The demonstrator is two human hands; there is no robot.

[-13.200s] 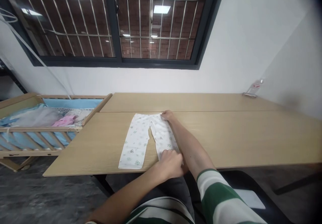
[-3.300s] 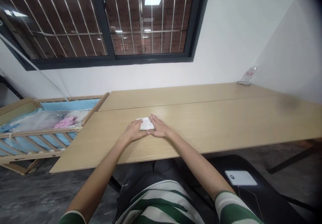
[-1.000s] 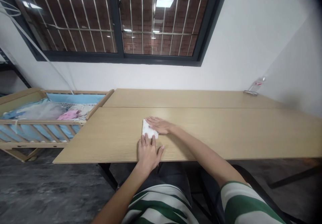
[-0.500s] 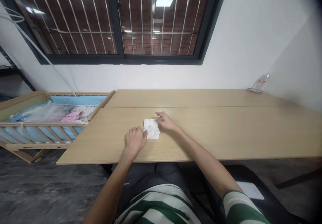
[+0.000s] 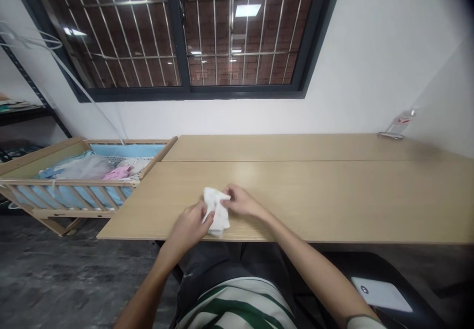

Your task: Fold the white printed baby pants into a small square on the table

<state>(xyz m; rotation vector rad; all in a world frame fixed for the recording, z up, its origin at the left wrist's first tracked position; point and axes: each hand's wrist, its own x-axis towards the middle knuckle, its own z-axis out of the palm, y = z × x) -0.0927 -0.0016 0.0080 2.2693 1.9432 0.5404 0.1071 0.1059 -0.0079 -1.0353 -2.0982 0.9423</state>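
Observation:
Close to the table's front edge, a small folded white piece [image 5: 217,215], soft like a tissue or cloth, is held between my two hands. My left hand [image 5: 190,224] grips its left side, with the thumb lying over the front. On its upper right, my right hand [image 5: 239,201] pinches a corner with thumb and fingers. The piece looks creased and raised off the wooden table [image 5: 296,196], its lower edge towards me. Its exact kind cannot be made out.
A wooden crib [image 5: 81,198] with blue lining and a pink cloth [image 5: 117,172] stands left of the table. At the far right lies a clear plastic bottle or packet [image 5: 398,124]. A white phone [image 5: 381,293] rests on the black chair [image 5: 344,265]. A barred window is ahead.
The white piece has gone from lying flat on the table to being lifted and drawn nearer to me. My right hand has closed on its upper corner. The view has shifted slightly.

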